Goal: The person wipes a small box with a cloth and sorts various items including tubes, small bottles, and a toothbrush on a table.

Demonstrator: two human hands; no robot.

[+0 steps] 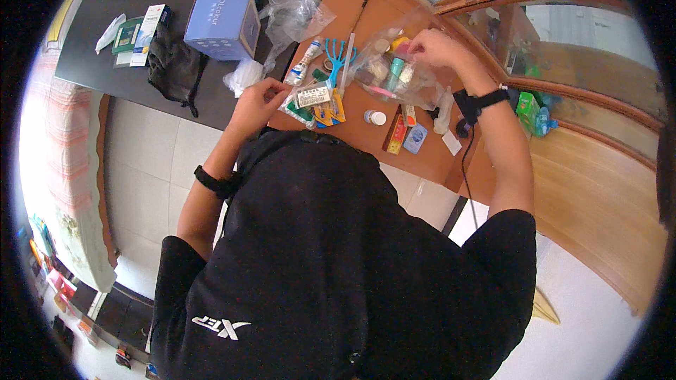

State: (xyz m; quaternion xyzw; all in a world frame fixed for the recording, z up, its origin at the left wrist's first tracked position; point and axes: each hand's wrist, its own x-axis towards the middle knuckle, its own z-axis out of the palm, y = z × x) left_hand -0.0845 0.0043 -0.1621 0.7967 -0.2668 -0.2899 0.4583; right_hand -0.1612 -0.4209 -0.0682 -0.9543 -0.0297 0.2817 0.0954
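My right hand point(435, 48) reaches over a clear plastic bag point(420, 92) on the brown tabletop. Its bent fingertips meet a small pink and yellow item point(401, 45) at the bag; whether they grip it is unclear. A teal tube point(395, 73) and pale lumps show among the bag's folds. My left hand point(259, 105) hovers at the table's near left edge, fingers curled and apart with nothing visible in them. Just right of it, a small white box with writing point(313, 96) rests on yellow-and-blue packs point(330, 112) and a green item in clear wrapping point(300, 112).
Near the table's middle are a blue claw-like scalp massager point(334, 58), a tube point(306, 63) and a white bottle point(375, 117). Small boxes point(397, 137) lie by the front edge. A blue-violet carton point(222, 24), crumpled plastic point(293, 0) and a dark cloth pouch point(174, 66) occupy the dark table.
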